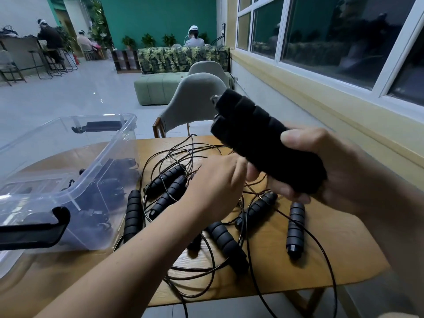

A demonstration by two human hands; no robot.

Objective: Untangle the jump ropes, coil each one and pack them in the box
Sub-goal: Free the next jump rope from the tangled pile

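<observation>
Head view: the right hand point(339, 171) grips a pair of black foam handles point(259, 134) raised above the wooden tabletop point(332, 255). The left hand point(213, 182) curls just beside them; blur hides what it holds. Tangled jump ropes point(174, 191) lie on the tabletop beside the clear box point(107, 152), which holds dark ropes. Beyond stand a grey chair point(195, 102), a teal wall point(158, 17) and dark windows point(332, 37).
</observation>
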